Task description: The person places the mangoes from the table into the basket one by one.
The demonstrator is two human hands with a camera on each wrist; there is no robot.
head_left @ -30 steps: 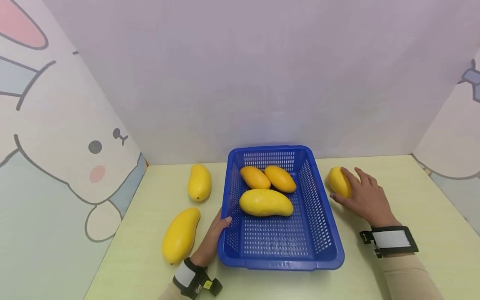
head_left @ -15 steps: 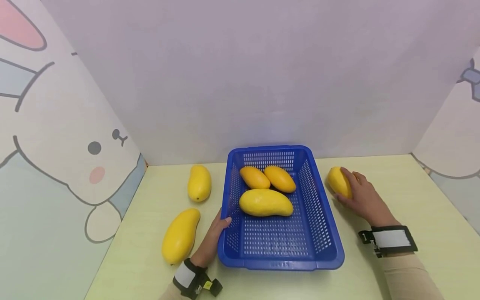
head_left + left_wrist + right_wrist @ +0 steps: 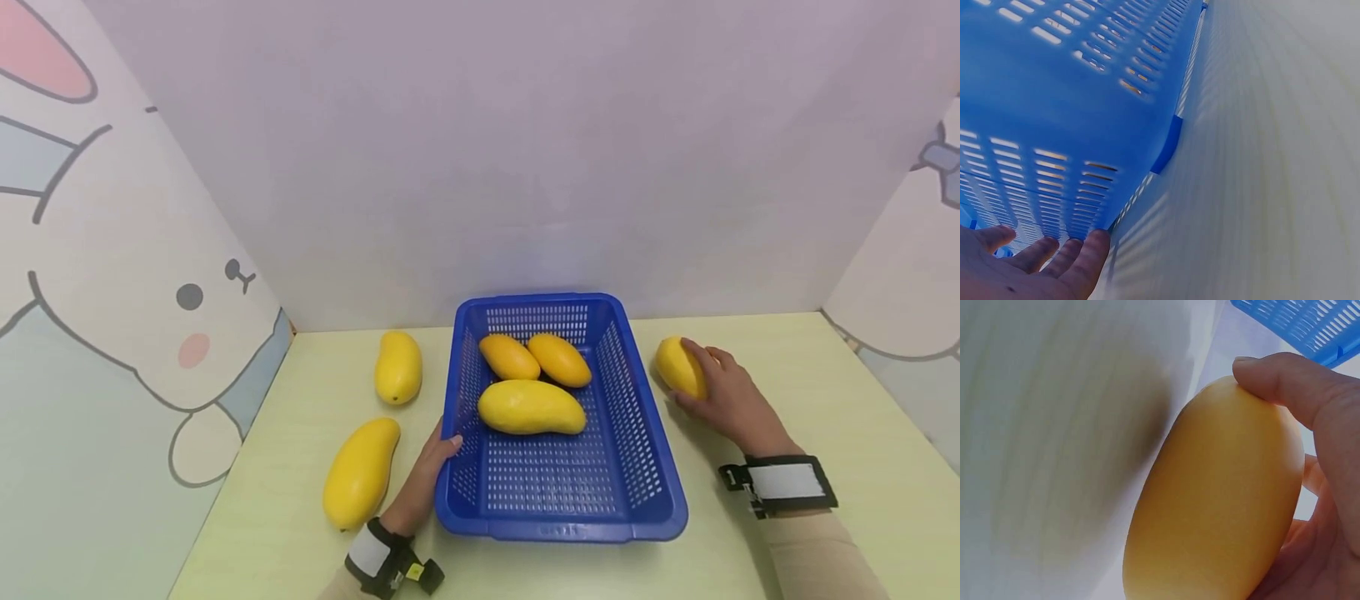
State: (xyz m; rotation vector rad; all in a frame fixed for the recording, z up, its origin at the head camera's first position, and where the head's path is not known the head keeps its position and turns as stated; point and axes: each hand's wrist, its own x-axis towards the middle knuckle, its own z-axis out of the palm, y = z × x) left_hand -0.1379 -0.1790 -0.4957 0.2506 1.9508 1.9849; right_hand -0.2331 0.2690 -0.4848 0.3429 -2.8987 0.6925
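Note:
A blue perforated basket (image 3: pixel 622 467) stands mid-table with three yellow mangoes (image 3: pixel 531 406) inside at its far end. My left hand (image 3: pixel 427 471) rests against the basket's left wall (image 3: pixel 1072 125), its straight fingertips (image 3: pixel 1088 247) touching the plastic. My right hand (image 3: pixel 723 400) grips a yellow mango (image 3: pixel 678 367) on the table right of the basket; thumb and fingers (image 3: pixel 1285 381) curl round the fruit (image 3: pixel 1216 506). Two more mangoes lie left of the basket, one far (image 3: pixel 398 367), one near (image 3: pixel 362 471).
The pale green table (image 3: pixel 862 400) is walled by a lilac back panel and cartoon-printed side panels (image 3: pixel 135 317). Both wrists wear black-and-white strapped cameras (image 3: pixel 783 483).
My right hand's fingers have curled tighter round the mango on the right. The left hand and the basket have stayed put.

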